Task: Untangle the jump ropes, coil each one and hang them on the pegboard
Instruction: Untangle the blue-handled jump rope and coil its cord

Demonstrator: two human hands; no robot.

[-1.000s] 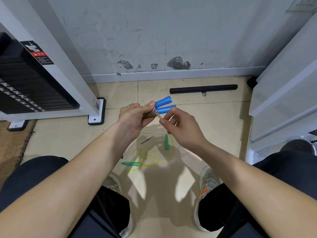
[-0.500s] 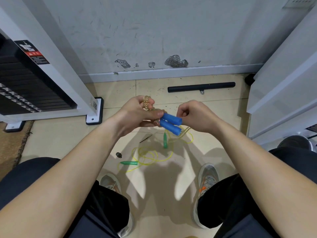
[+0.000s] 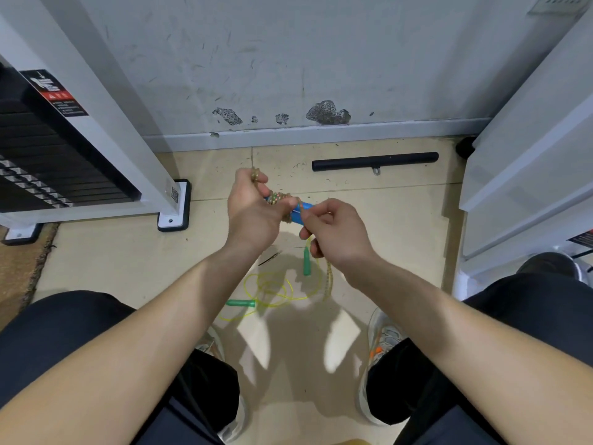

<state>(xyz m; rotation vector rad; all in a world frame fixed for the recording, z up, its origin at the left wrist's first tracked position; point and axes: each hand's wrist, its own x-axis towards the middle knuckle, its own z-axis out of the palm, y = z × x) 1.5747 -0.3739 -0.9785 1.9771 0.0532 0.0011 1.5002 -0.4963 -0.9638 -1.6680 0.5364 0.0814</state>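
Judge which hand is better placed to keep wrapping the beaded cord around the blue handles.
Right. The right hand pinches the loose beaded cord hanging below it, while the left hand is closed on the blue handles and coils, steadying the bundle.

Nothing here can actually be read. The weight machine's white frame (image 3: 106, 101) carries a black and red warning sticker (image 3: 56, 93) with a white pictogram and lines of print too small to make out. Lower on its foot (image 3: 175, 200) sits a small QR code label (image 3: 175, 194). Another red and black sticker (image 3: 582, 239) shows at the right edge, equally illegible.
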